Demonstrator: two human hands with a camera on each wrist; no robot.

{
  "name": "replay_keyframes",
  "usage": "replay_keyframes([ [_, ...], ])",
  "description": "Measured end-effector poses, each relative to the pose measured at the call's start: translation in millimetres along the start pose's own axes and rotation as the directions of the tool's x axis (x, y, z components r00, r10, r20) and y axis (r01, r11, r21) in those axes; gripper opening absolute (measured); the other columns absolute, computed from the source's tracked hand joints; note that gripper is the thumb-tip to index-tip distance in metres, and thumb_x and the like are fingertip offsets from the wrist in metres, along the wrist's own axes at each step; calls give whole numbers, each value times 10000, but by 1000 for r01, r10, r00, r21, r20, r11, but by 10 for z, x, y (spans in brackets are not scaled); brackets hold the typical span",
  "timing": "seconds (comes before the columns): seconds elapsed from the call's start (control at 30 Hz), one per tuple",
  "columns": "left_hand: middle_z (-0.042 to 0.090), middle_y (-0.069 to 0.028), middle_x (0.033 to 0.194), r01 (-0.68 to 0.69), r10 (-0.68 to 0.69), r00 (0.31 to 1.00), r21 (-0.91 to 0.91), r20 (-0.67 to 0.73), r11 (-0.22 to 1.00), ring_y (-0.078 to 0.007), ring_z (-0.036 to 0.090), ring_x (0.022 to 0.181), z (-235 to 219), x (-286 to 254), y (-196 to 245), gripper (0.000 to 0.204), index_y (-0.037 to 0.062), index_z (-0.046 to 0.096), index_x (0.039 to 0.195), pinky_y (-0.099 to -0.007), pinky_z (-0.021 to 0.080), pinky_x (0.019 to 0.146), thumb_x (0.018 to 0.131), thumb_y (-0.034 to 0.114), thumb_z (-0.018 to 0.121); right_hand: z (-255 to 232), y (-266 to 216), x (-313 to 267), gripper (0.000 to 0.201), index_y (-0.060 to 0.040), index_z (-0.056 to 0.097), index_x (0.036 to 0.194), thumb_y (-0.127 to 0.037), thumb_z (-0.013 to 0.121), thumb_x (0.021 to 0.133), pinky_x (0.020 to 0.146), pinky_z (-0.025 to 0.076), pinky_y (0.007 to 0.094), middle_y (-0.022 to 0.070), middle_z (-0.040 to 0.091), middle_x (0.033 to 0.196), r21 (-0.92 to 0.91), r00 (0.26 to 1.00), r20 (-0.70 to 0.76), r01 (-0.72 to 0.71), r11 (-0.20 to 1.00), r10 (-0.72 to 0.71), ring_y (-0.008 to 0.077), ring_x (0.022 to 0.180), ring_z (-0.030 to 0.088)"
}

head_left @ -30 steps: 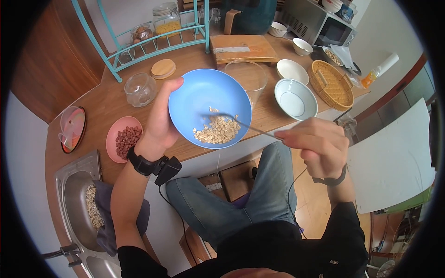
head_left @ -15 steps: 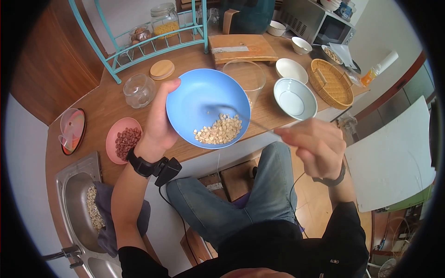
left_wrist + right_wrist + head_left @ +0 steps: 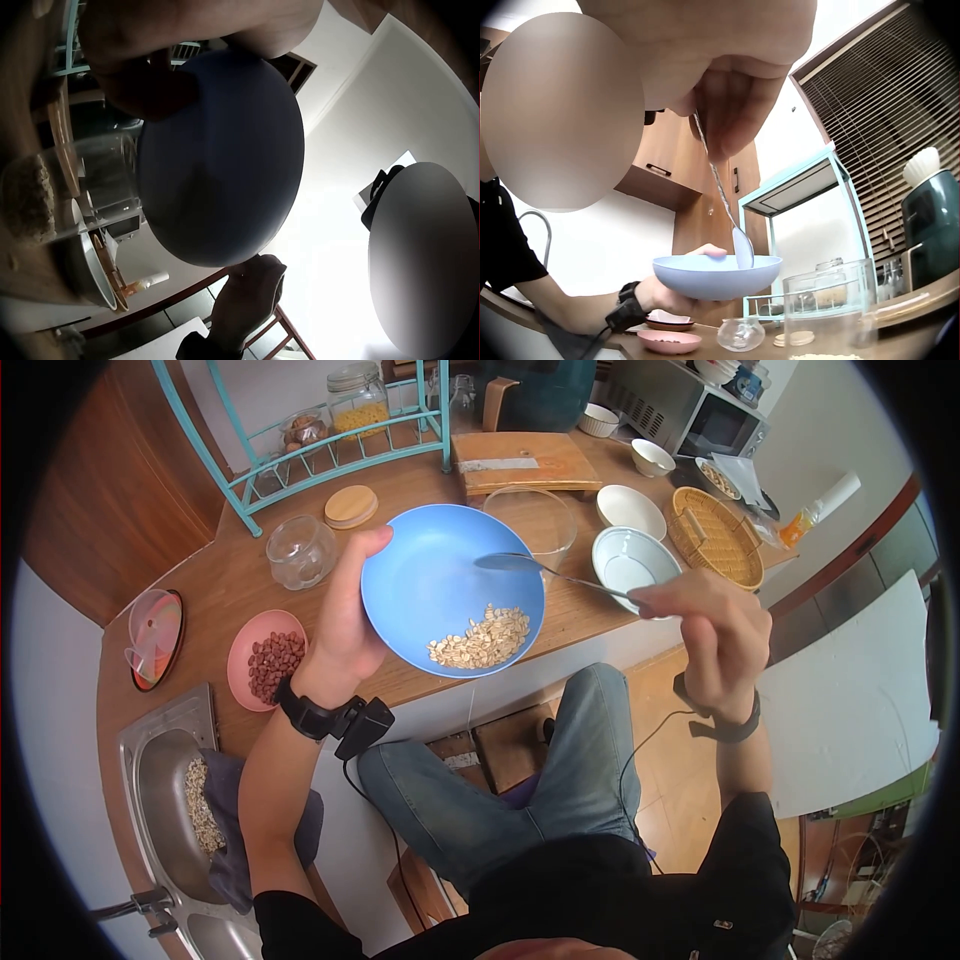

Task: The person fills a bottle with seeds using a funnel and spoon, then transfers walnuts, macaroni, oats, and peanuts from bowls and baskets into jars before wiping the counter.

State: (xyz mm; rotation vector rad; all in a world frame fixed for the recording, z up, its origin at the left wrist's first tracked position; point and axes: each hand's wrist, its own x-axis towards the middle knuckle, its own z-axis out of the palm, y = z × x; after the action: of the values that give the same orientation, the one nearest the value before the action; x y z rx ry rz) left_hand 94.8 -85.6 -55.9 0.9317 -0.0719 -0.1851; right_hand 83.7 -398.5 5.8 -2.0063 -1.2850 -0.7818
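My left hand (image 3: 345, 615) holds a shallow blue bowl (image 3: 415, 575) by its left side, thumb over the rim and the other fingers underneath. Rolled oats (image 3: 485, 640) lie heaped along the bowl's near right side. Between the thumb and fingers of my right hand (image 3: 715, 630) is the handle of a metal spoon (image 3: 508, 562). Its head is over the upper middle of the bowl, apart from the oats. From the right wrist, the spoon (image 3: 742, 247) points down into the bowl (image 3: 716, 279). The left wrist view shows the bowl's dark underside (image 3: 225, 165).
Behind the bowl stands a clear glass container (image 3: 555, 525) with oats low inside. White bowls (image 3: 632, 512) and a wicker basket (image 3: 735, 555) are at right. Left are an empty glass jar (image 3: 302, 552), a pink bowl (image 3: 240, 660) of brown nuts and the sink (image 3: 165, 780).
The spoon has lifted off the oats toward the far part of the bowl. My right hand has shifted right and away from me. The oats now sit closer to the bowl's right side.
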Motion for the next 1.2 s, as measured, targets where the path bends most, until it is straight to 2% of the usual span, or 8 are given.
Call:
replay_keyframes([
  [0.13,628,-156,1173,2,-3,1000,36,24,999,-247,628,1061,8,0,-11,545,-8,535,1262,-386,507,931,935,425,484,-52,102,15,246,39,626,929,-136,469,1003,694,543,301,138,707,834,200,976,-18,-210,957,218,204,740,683],
  [0.17,625,-167,1178,4,-5,1000,50,30,999,-250,627,1068,20,-1,-11,573,-20,534,1261,-386,503,936,931,445,486,-50,112,22,308,54,614,934,-178,435,1030,713,537,286,140,701,838,273,944,-34,-308,911,330,172,745,675],
  [0.27,624,-169,1182,-5,3,1000,67,20,998,-253,624,1076,20,4,-20,583,-24,529,1269,-387,503,943,933,451,478,-45,280,41,320,46,608,950,-210,437,1038,710,529,271,136,696,842,438,877,46,-448,779,478,152,745,667],
  [0.4,623,-162,1184,-13,12,1000,70,6,998,-244,626,1065,24,4,-28,573,-19,533,1262,-382,506,930,932,447,489,32,396,8,356,37,594,977,-268,424,1049,702,521,268,146,692,844,601,801,172,-547,583,574,145,733,652],
  [0.63,602,-118,1221,-116,119,990,46,-69,992,-219,592,1108,-63,38,-13,497,23,516,1294,-364,481,961,944,377,499,115,398,-75,366,41,588,1032,-280,413,1054,674,521,265,154,699,871,598,852,30,-434,674,523,144,703,647],
  [0.87,572,-98,1273,-260,297,943,223,-153,940,-203,561,1152,64,36,57,496,22,480,1332,-358,448,996,965,355,500,14,474,16,338,52,619,1102,-224,432,1050,631,500,248,119,695,858,645,814,171,-519,562,555,124,655,620],
  [1.1,586,-61,1160,-345,416,899,363,-139,866,-139,582,1060,238,371,211,415,36,480,1301,-315,500,885,990,310,490,107,670,153,332,41,603,1118,-248,459,1042,661,515,239,110,689,931,758,798,79,-438,484,597,120,793,637],
  [1.2,587,-55,1157,-342,486,862,539,-147,769,-130,578,1038,358,504,263,419,46,476,1310,-290,493,852,991,318,492,176,776,91,323,29,601,1118,-255,472,1037,669,518,245,110,682,953,818,788,52,-386,426,614,128,826,638],
])
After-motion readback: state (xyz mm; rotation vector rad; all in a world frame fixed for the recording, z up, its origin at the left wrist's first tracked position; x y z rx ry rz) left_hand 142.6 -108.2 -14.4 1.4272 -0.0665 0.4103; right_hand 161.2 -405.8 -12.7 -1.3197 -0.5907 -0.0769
